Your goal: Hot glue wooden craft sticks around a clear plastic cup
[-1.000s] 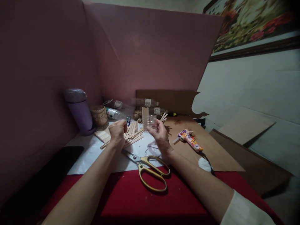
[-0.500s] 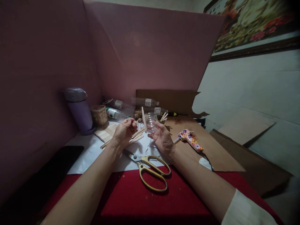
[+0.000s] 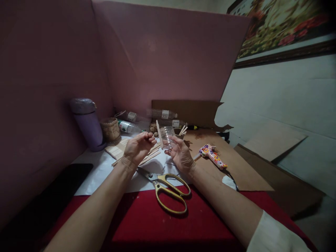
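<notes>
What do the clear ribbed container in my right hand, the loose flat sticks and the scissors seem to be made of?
Clear ribbed container: probably thin plastic, glossy, since it is see-through with bright highlights.
Loose flat sticks: likely bare wood, matte, judging by the pale tan colour.
Scissors: blades look like metal, greyish; handles are gold-coloured, but metal or coated plastic I can't tell.

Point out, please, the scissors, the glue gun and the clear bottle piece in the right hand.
Gold-handled scissors (image 3: 156, 184), head view: where the handles meet.
Flowered glue gun (image 3: 213, 156), head view: middle of its body.
Clear bottle piece (image 3: 167, 136), head view: ribbed side wall.
</notes>
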`<state>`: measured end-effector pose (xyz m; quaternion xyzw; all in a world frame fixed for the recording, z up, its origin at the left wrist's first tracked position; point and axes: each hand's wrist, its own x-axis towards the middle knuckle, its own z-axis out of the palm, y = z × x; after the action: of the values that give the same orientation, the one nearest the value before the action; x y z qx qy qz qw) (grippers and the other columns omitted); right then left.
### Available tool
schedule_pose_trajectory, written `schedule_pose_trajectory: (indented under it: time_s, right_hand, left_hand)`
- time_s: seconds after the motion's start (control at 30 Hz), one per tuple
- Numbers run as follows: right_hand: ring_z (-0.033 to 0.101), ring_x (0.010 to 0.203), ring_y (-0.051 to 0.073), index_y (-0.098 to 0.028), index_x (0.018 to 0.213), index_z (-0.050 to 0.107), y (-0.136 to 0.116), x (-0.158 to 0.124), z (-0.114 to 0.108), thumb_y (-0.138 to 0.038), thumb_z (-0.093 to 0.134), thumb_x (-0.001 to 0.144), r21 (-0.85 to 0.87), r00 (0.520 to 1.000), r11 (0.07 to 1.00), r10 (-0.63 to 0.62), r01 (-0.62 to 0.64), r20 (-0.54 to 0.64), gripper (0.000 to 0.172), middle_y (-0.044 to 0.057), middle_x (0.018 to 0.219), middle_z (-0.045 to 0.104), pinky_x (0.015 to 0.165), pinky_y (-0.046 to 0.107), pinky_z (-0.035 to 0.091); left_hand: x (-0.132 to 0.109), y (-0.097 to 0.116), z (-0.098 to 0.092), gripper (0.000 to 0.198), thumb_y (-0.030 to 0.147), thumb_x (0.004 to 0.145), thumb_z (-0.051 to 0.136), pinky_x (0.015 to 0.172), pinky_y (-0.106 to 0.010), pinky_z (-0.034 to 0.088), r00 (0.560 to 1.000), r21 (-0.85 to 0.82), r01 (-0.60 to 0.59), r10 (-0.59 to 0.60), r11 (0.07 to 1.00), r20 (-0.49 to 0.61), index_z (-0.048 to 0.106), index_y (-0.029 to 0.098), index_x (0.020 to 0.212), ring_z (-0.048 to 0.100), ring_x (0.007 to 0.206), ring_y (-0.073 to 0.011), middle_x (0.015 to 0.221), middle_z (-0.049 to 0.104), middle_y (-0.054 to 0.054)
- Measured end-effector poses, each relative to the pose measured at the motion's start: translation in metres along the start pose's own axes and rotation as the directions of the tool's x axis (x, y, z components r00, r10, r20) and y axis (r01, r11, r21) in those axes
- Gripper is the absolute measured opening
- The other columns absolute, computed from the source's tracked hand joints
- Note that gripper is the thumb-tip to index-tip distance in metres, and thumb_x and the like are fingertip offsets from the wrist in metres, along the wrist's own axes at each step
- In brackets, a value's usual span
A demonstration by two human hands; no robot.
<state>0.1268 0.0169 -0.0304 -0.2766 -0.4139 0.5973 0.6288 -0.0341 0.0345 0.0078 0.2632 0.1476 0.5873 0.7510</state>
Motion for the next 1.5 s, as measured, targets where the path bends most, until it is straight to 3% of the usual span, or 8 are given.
schedule_pose_trajectory:
  time_s: [0.23, 0.43, 0.6, 0.73, 1.0, 1.17, 1.27, 1.5]
  right_hand:
    - [0.062, 0.081, 0.020, -0.023, 0.095, 0.063, -0.001, -0.002, 0.003, -0.052, 0.067, 0.070, 0.006, 1.000, 1.000, 0.006, -0.006, -0.003, 0.039, 0.006, 0.095, 0.071, 0.060, 0.027, 0.043]
    - [0.062, 0.081, 0.020, -0.023, 0.095, 0.063, -0.001, -0.001, 0.003, -0.053, 0.066, 0.071, -0.012, 1.000, 1.000, -0.012, 0.012, -0.014, 0.039, 0.006, 0.094, 0.071, 0.060, 0.028, 0.044]
    - [0.062, 0.078, 0.019, -0.022, 0.093, 0.064, -0.001, 0.000, 0.003, -0.049, 0.068, 0.070, 0.028, 0.999, 0.999, -0.028, 0.029, -0.019, 0.036, 0.005, 0.093, 0.071, 0.060, 0.028, 0.045]
    - [0.061, 0.075, 0.019, -0.022, 0.094, 0.065, -0.001, 0.001, 0.002, -0.048, 0.068, 0.070, 0.005, 0.998, 0.998, -0.055, 0.055, -0.020, 0.035, 0.006, 0.091, 0.071, 0.059, 0.029, 0.045]
    - [0.061, 0.078, 0.019, -0.023, 0.095, 0.063, 0.000, 0.002, 0.001, -0.050, 0.066, 0.071, -0.006, 0.999, 0.999, -0.045, 0.045, -0.006, 0.037, 0.005, 0.093, 0.070, 0.060, 0.028, 0.043]
    - [0.062, 0.081, 0.020, -0.022, 0.096, 0.063, -0.001, 0.001, 0.002, -0.049, 0.066, 0.071, -0.002, 0.999, 0.999, -0.049, 0.049, 0.009, 0.036, 0.005, 0.095, 0.070, 0.061, 0.028, 0.042]
    - [0.062, 0.079, 0.020, -0.022, 0.096, 0.063, -0.001, 0.000, 0.002, -0.050, 0.067, 0.071, 0.010, 0.999, 0.999, -0.042, 0.042, 0.010, 0.037, 0.005, 0.092, 0.070, 0.061, 0.028, 0.042]
    - [0.064, 0.080, 0.021, -0.022, 0.095, 0.064, 0.000, 0.002, 0.000, -0.048, 0.067, 0.072, 0.076, 1.000, 0.997, 0.004, -0.006, 0.029, 0.035, 0.006, 0.095, 0.072, 0.066, 0.031, 0.047]
  left_hand:
    - [-0.005, -0.001, 0.006, 0.028, 0.002, 0.088, 0.046, 0.049, -0.019, 0.037, 1.000, 0.026, 0.018, -0.018, 0.999, -0.024, 0.052, 0.013, 0.063, 0.042, 0.051, -0.0074, 0.062, 0.048, -0.002]
    - [-0.007, 0.001, 0.007, 0.032, 0.009, 0.091, 0.044, 0.041, -0.018, 0.030, 0.993, 0.030, 0.114, -0.114, 0.993, -0.012, 0.045, 0.017, 0.060, 0.032, 0.043, -0.0071, 0.054, 0.034, 0.003]
    - [0.000, -0.003, 0.002, 0.038, 0.010, 0.088, 0.044, 0.057, -0.025, 0.048, 0.996, 0.057, 0.018, -0.013, 0.998, -0.092, 0.043, 0.017, 0.051, 0.048, 0.055, -0.0112, 0.060, 0.047, -0.003]
    - [0.006, -0.007, -0.005, 0.037, 0.000, 0.085, 0.047, 0.055, -0.021, 0.044, 0.990, 0.151, -0.051, 0.070, 0.987, -0.124, 0.047, 0.014, 0.051, 0.044, 0.053, -0.0093, 0.059, 0.046, -0.002]
    - [0.004, -0.008, -0.004, 0.035, 0.007, 0.093, 0.048, 0.047, -0.019, 0.040, 0.992, 0.199, -0.067, 0.087, 0.978, -0.096, 0.047, 0.015, 0.060, 0.041, 0.046, -0.0077, 0.056, 0.048, 0.000]
    - [-0.001, -0.003, -0.001, 0.045, 0.019, 0.103, 0.033, 0.034, -0.015, 0.020, 0.990, 0.093, 0.088, -0.076, 0.992, -0.120, 0.037, 0.017, 0.059, 0.026, 0.035, -0.0044, 0.048, 0.033, 0.005]
    - [-0.001, -0.002, -0.002, 0.044, 0.022, 0.103, 0.033, 0.032, -0.014, 0.018, 0.982, 0.079, 0.146, -0.135, 0.986, -0.128, 0.037, 0.018, 0.059, 0.023, 0.033, -0.0047, 0.046, 0.029, 0.006]
    - [0.005, -0.012, -0.005, 0.013, -0.001, 0.082, 0.056, 0.035, -0.016, 0.024, 0.978, 0.366, -0.036, 0.108, 0.930, -0.177, 0.060, 0.010, 0.076, 0.029, 0.033, -0.0021, 0.054, 0.055, 0.001]
